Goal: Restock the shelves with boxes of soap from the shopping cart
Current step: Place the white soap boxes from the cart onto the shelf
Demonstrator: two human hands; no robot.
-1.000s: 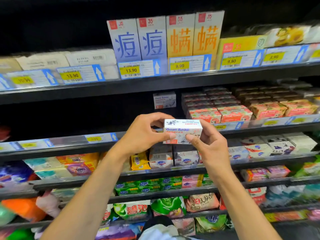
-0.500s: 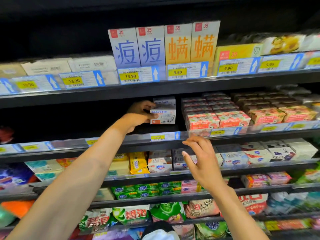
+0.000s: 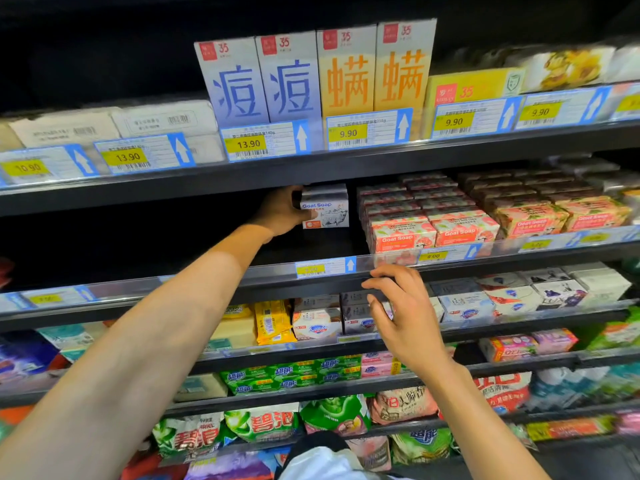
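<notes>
Middle shelf [image 3: 273, 284]: dark open room to the left of the left hand [image 3: 280, 211]. The left hand reaches far in, thumb and fingers wrapped around one white soap box [image 3: 327, 211], which is upright and well back from the front rail. There may be a second white box behind it; cannot tell. A narrow gap, then pink soap boxes [image 3: 401, 233], four across the front row, with more rows behind. One right hand [image 3: 403, 313] is nearer, just before the rail, fingers loosely curled, holding nothing.
</notes>
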